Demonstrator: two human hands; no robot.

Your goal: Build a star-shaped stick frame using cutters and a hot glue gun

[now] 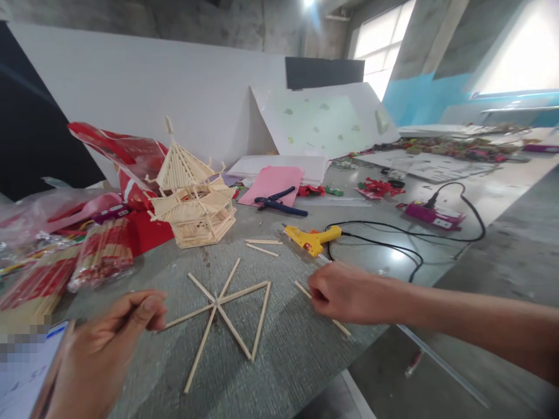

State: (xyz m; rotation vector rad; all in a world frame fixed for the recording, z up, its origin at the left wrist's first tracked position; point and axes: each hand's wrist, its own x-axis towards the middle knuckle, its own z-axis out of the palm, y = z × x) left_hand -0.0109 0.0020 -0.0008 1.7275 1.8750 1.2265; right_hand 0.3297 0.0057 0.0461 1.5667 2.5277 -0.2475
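Note:
A spoked frame of thin wooden sticks (200, 343), joined at a centre hub, lies flat on the grey table. One more stick (261, 323) bridges two spoke ends on its right side. My left hand (117, 337) is closed in a pinch right by the frame's left spoke end; whether it grips that tip is hidden. On the right, my right hand (338, 292) is closed over a loose wooden stick (341, 328), whose two ends show on either side of the fist. Just beyond that hand lies a yellow glue gun (312, 237).
A stick-built pagoda model (192, 203) stands behind the frame. Blue-handled cutters (282, 203) rest partly on pink paper (273, 181). Short sticks (263, 241) lie nearby. Bundled sticks (103, 250) are at left. The glue gun's black cable (384, 240) loops toward a purple power strip (433, 215).

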